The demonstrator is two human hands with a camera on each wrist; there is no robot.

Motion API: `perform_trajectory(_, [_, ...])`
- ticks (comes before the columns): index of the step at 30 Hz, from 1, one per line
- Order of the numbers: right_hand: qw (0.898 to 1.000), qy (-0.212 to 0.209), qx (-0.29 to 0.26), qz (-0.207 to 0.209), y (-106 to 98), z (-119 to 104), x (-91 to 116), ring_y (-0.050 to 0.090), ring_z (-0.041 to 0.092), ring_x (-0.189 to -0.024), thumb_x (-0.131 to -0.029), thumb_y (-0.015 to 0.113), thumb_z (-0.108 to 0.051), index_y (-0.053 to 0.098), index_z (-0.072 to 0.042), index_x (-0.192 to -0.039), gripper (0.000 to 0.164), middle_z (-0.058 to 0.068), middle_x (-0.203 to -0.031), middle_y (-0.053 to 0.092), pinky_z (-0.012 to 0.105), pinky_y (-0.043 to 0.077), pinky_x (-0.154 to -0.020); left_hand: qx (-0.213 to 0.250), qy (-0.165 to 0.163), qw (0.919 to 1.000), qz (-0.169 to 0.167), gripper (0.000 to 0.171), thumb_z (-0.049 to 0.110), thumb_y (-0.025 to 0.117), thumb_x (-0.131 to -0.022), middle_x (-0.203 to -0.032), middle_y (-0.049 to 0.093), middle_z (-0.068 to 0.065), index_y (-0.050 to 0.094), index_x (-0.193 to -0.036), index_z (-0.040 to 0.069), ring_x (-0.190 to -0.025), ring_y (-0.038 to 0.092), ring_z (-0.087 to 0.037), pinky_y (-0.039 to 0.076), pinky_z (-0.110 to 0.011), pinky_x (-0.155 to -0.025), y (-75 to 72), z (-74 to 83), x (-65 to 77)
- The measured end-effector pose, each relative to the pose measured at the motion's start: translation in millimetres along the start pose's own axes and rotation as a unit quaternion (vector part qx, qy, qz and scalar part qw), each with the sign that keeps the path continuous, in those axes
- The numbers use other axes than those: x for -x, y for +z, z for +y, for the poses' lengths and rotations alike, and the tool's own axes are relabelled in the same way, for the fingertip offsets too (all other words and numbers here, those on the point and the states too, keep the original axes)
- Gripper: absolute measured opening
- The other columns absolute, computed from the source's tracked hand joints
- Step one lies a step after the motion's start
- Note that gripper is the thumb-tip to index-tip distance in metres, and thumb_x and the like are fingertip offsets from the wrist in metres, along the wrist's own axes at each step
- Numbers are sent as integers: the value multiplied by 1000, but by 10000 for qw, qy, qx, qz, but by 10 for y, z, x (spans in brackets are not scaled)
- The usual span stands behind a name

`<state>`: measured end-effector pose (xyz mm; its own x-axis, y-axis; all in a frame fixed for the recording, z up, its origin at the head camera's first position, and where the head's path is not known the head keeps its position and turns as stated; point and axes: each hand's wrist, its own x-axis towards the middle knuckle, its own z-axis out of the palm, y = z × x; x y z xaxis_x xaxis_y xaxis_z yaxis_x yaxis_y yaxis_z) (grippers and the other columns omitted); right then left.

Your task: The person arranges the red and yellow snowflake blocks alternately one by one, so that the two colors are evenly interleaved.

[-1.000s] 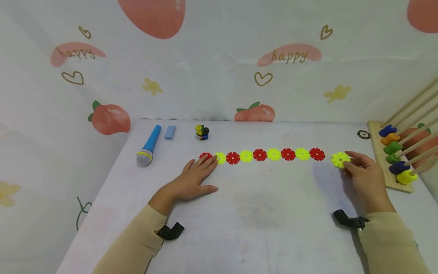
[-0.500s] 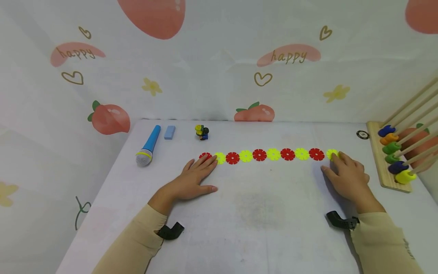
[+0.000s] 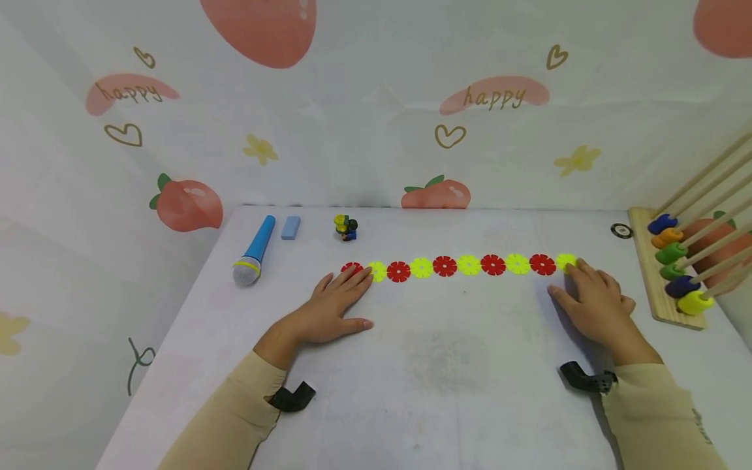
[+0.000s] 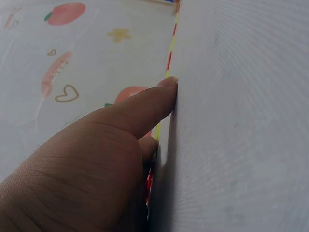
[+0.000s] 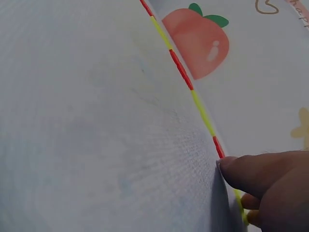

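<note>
A row of flat, notched plastic flower discs, red and yellow by turns, runs across the white table [image 3: 435,365]. My left hand [image 3: 329,313] lies flat at the row's left end. Its fingers rest on a red disc [image 3: 352,267] and reach a yellow disc [image 3: 378,271]. At the right end, the fingertips of my right hand [image 3: 596,307] touch the last yellow disc [image 3: 565,262], partly covering it. That disc lies beside a red disc [image 3: 542,264]. In the right wrist view the thumb [image 5: 246,171] is down by the row, which shows edge-on.
A blue toy microphone [image 3: 258,245], a light blue block [image 3: 290,228] and a small yellow-and-dark figure [image 3: 345,227] lie at the back left. Back right are a round black-and-white piece [image 3: 621,230] and a wooden bead rack [image 3: 670,287] with tilted rods.
My right hand has moved left, bringing the yellow disc from a pinch above the table down to the row's end; its fingers have loosened. My left hand has stayed in place.
</note>
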<state>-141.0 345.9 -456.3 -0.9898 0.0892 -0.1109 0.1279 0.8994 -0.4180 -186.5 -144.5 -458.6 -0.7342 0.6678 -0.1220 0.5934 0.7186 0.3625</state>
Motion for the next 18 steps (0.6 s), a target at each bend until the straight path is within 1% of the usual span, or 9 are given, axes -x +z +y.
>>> perform_trajectory(6, [10000, -24, 3, -52, -20, -16, 8, -3, 56, -133, -92, 47, -59, 26, 4, -146, 86, 30, -152, 7, 77, 8, -82, -24, -39, 10000, 2, 88, 70, 46, -86, -159, 5, 9, 14, -155, 25, -144, -2, -20, -3, -54, -110, -12, 8, 4])
perform_trajectory(9, [10000, -25, 16, -66, -23, -15, 8, -3, 56, -133, -92, 46, -60, 26, 4, -146, 86, 30, -152, 7, 78, 8, -83, -65, -38, 10000, 31, 88, 70, 45, -86, -159, 5, 9, 14, -155, 25, -144, -2, -20, -3, -54, -110, -7, 6, 4])
perform_trajectory(18, [10000, -72, -10, -47, -10, -14, 16, -1, 57, -132, -93, 47, -59, 27, 5, -146, 85, 31, -152, 8, 77, 8, -82, 5, 7, 10000, 50, 87, 67, 49, -87, -159, 6, 9, 15, -155, 24, -144, -1, -21, -2, -55, -110, 6, 10, 10])
